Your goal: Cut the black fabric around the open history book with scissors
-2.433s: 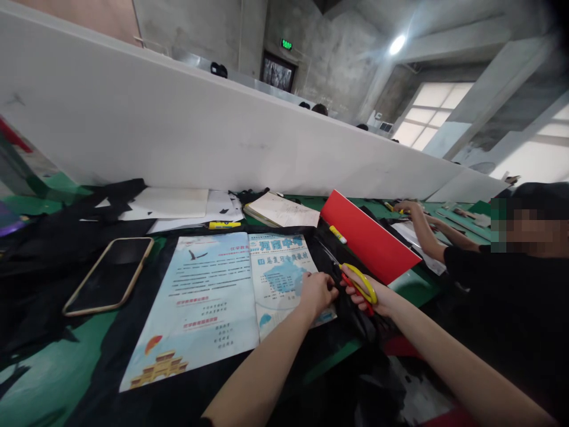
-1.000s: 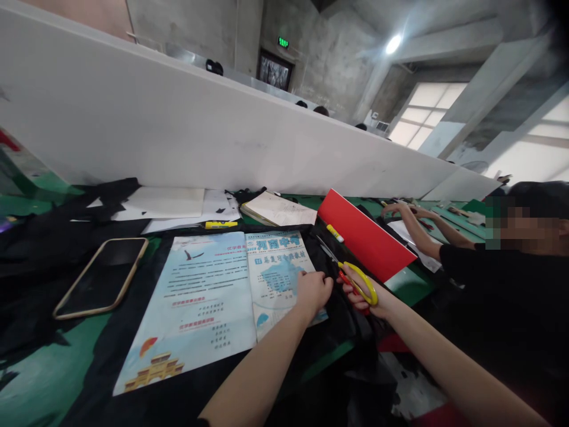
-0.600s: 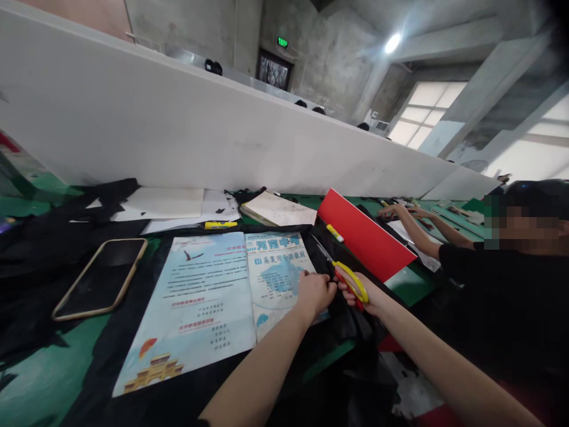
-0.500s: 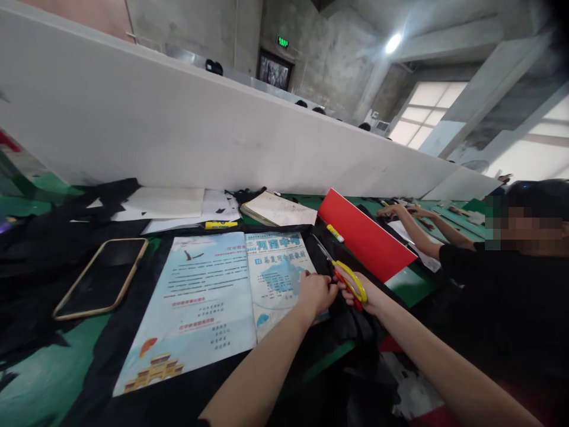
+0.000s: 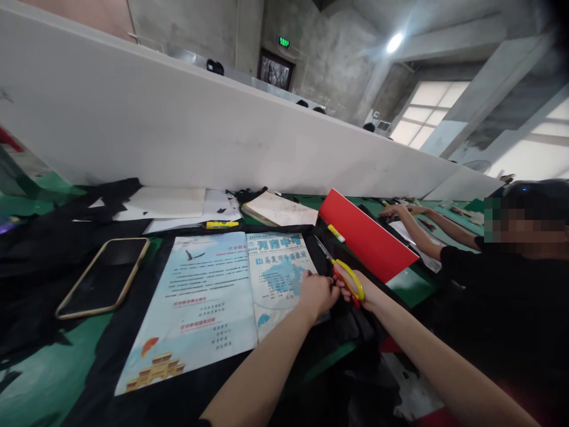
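Note:
My right hand (image 5: 355, 289) is closed round a pair of scissors (image 5: 351, 277) with yellow and red handles. Their blades point up and away, past the right edge of an opened paper booklet (image 5: 213, 308). Close beside it, my left hand (image 5: 315, 295) rests over the booklet's right edge, its fingers curled and pinching black cloth (image 5: 351, 326) there; the fingertips are partly hidden. This cloth spreads beneath the booklet. Both hands nearly touch. Just beyond the scissors lie a red folder (image 5: 368, 237) and a yellow-and-white glue stick (image 5: 336, 233).
A phone (image 5: 104, 277) lies at left, near crumpled black cloth (image 5: 31, 261). Behind the booklet are a yellow marker-like tube (image 5: 222, 225), paper sheets (image 5: 171, 203) and a notebook (image 5: 284, 209). A white partition (image 5: 222, 130) runs along the back. Another person (image 5: 502, 296) works at right.
My right hand and the scissors have shifted very slightly left, towards my left hand. The other person's far hand has moved slightly; the rest looks the same.

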Demonstrator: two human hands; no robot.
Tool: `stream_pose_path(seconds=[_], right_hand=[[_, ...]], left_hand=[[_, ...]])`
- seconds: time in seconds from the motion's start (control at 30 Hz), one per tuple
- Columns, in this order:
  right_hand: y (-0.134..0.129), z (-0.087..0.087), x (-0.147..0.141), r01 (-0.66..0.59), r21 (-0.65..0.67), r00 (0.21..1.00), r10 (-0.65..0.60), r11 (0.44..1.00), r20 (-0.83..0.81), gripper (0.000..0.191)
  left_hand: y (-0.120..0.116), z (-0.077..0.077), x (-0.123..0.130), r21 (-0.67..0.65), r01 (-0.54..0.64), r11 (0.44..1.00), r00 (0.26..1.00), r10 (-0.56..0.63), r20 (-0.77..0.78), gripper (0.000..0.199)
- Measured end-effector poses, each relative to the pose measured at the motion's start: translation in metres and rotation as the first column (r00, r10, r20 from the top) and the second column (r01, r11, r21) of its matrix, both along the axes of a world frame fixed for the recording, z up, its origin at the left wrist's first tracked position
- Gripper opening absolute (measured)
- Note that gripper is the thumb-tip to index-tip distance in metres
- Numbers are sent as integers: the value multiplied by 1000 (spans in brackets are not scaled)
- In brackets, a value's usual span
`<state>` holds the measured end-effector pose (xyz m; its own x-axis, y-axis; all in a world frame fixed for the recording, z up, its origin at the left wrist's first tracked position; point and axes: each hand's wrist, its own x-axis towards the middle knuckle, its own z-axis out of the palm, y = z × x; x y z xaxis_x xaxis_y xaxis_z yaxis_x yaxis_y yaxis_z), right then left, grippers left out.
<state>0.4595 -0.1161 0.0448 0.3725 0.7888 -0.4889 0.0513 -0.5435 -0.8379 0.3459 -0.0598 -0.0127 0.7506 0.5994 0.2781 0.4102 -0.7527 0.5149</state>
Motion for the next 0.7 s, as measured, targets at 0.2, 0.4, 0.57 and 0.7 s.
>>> stream_pose_path(seconds=[0.2, 0.4, 0.57, 0.7], right_hand=[[0, -7, 6, 37, 72, 999, -37, 997, 3, 41], [0, -17, 15, 27, 123, 999, -23, 992, -34, 41], [1, -19, 12, 61, 119, 995, -50, 991, -86, 35], [3, -12, 10, 84, 33, 987, -79, 996, -137, 35]], left_hand=[[0, 1, 0, 10, 1, 1000, 1000, -1, -8, 28], [1, 1, 0, 10, -2, 1000, 1000, 3, -13, 27], [0, 2, 0, 27, 6, 1000, 1000, -6, 0, 29], [0, 1, 0, 39, 10, 999, 1000, -10, 5, 28]])
